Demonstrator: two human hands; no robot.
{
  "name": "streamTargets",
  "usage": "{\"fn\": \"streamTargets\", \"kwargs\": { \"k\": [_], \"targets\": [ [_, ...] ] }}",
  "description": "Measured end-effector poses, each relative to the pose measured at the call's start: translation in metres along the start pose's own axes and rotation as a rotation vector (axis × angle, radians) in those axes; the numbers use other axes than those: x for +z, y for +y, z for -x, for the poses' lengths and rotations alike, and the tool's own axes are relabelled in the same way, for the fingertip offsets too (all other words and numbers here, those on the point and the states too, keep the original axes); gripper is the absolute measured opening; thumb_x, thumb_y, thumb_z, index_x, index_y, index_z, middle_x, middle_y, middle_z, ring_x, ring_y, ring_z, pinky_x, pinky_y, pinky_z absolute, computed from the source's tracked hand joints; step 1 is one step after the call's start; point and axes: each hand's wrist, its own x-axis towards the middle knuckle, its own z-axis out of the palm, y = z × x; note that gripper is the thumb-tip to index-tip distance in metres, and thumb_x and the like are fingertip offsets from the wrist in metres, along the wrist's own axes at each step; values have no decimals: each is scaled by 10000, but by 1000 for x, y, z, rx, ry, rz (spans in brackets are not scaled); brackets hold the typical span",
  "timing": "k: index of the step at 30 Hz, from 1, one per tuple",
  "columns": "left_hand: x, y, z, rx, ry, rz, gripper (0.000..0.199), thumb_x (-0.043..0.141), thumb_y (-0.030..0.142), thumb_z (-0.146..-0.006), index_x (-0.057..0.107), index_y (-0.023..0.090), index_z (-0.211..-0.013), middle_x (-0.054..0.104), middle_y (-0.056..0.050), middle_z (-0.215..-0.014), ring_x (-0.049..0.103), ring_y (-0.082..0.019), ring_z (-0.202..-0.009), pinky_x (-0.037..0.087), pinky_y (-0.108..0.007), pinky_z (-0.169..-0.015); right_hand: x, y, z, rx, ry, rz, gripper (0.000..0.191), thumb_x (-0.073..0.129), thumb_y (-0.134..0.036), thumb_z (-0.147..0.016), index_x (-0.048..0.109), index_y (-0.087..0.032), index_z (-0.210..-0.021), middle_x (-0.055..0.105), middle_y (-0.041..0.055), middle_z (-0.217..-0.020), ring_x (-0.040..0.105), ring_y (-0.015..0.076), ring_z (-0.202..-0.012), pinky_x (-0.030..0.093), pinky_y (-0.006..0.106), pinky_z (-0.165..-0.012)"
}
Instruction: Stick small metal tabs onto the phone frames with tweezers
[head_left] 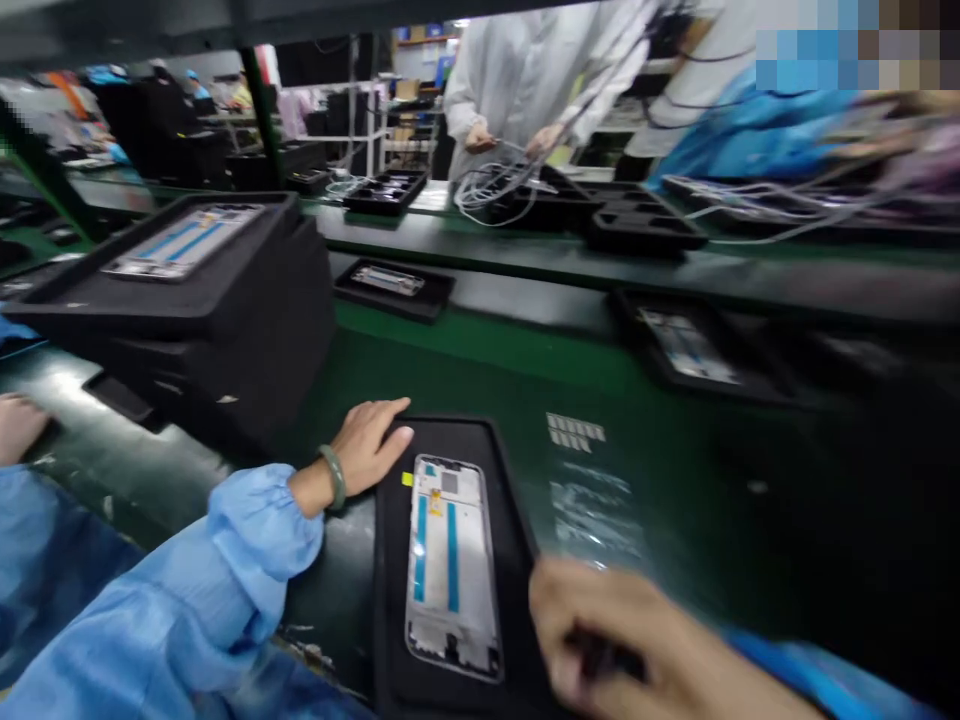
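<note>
A silver phone frame with blue strips lies in a black foam tray in front of me. My left hand, with a green bangle on the wrist, rests at the tray's upper left edge, fingers apart and holding nothing. At the tray's right side is my right hand, blurred, its fingers curled around something dark that I cannot make out. A small yellow tab shows beside the phone frame's upper left corner.
Stacked black trays stand at the left, a phone frame on top. Small labels on a clear sheet lie right of my tray. Further trays sit behind. Across the bench, a person in white handles cables. Another person's hand is far left.
</note>
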Motion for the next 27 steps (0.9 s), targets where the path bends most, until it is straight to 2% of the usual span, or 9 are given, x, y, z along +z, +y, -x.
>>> {"fn": "streamTargets", "kwargs": {
  "k": [2, 5, 7, 9, 11, 14, 18, 22, 27],
  "targets": [
    [1, -2, 2, -2, -27, 27, 361, 385, 325, -908, 446, 174, -1230, 532, -90, -1213, 464, -210, -1156, 349, -462, -997, -19, 17, 3, 101, 346, -221, 360, 376, -402, -891, 540, -200, -642, 575, 42, -703, 554, 149, -646, 459, 263, -590],
    [0, -6, 3, -2, -67, 68, 384, 340, 358, -907, 449, 174, -1226, 534, -89, -1206, 454, -204, -1163, 334, -438, -1017, -25, 53, 9, 345, 756, -432, 533, 281, -567, -877, 534, -181, -611, 570, 44, -718, 487, 109, -506, 415, 246, -454],
    [-1, -9, 4, 1, -88, 89, 389, 339, 376, -902, 468, 173, -1207, 548, -85, -1181, 476, -203, -1135, 352, -424, -1003, -20, 74, 10, 473, 938, -487, 498, 365, -612, -833, 553, -178, -676, 565, 20, -675, 510, 99, -477, 441, 237, -446],
    [-2, -12, 5, -3, -101, 95, 373, 331, 388, -901, 502, 196, -1171, 564, -70, -1154, 494, -206, -1113, 369, -420, -987, -14, 89, 10, 496, 1036, -576, 386, 562, -560, -749, 554, -175, -740, 584, 11, -718, 602, 120, -590, 523, 254, -562],
    [-4, -13, 5, -13, -98, 93, 367, 323, 396, -901, 517, 213, -1152, 573, -65, -1135, 509, -214, -1094, 385, -424, -969, -11, 100, 8, 488, 1087, -655, 341, 689, -458, -674, 554, -171, -799, 598, 6, -740, 644, 143, -709, 555, 280, -676],
    [-5, -7, -4, 29, -79, 37, 372, 353, 415, -886, 504, 227, -1169, 567, -68, -1146, 501, -232, -1112, 367, -445, -984, -18, 115, 6, 474, 1163, -688, 336, 727, -378, -643, 548, -168, -834, 607, -1, -742, 654, 137, -722, 570, 286, -689],
    [4, 26, -28, 258, -187, -114, 433, 363, 440, -880, 441, 226, -1248, 513, -67, -1277, 406, -240, -1237, 272, -471, -1057, -34, 138, 3, 490, 1245, -671, 281, 708, -337, -665, 519, -167, -783, 598, -19, -703, 644, 105, -643, 574, 243, -608],
    [33, 76, -50, 446, -473, -165, 467, 300, 461, -904, 420, 222, -1286, 418, -60, -1387, 305, -238, -1313, 227, -502, -1069, -41, 153, -1, 540, 1210, -671, 193, 697, -241, -682, 530, -150, -716, 564, -32, -581, 619, 86, -547, 555, 195, -527],
    [77, 112, -59, 539, -569, -136, 467, 372, 474, -879, 450, 232, -1271, 403, -71, -1399, 286, -262, -1324, 190, -541, -1066, -42, 154, -5, 551, 1134, -711, 123, 674, -174, -701, 559, -146, -735, 594, -18, -581, 623, 89, -535, 545, 180, -505]
  ]
}}
